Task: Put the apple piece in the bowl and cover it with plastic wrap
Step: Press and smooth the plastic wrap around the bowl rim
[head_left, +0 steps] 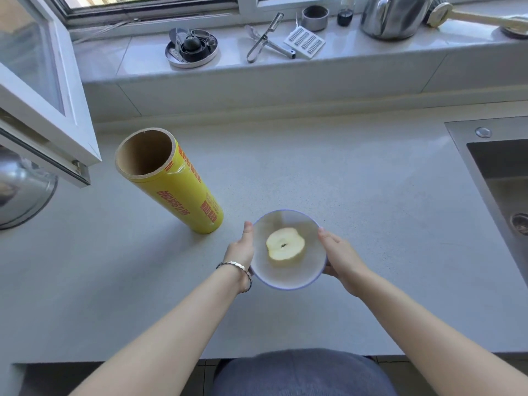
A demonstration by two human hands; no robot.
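Observation:
A white bowl (pixel 310 274) with a pale blue rim is in the middle of the grey counter. Half an apple (pixel 285 243) lies in it, cut face up. The bowl's top looks hazy, as if clear film is stretched over it. My left hand (pixel 241 248) grips the bowl's left side, thumb along the rim. My right hand (pixel 341 257) holds the right side, fingers under the edge. A big yellow roll of plastic wrap (pixel 183 192) stands upright on the counter to the left of the bowl.
A steel sink (pixel 500 181) is set into the counter at the right. An open window sash (pixel 43 95) juts over the left side, with a metal pot (pixel 20 192) below it. The sill behind holds a kettle (pixel 394 15), tongs, a peeler and small tins.

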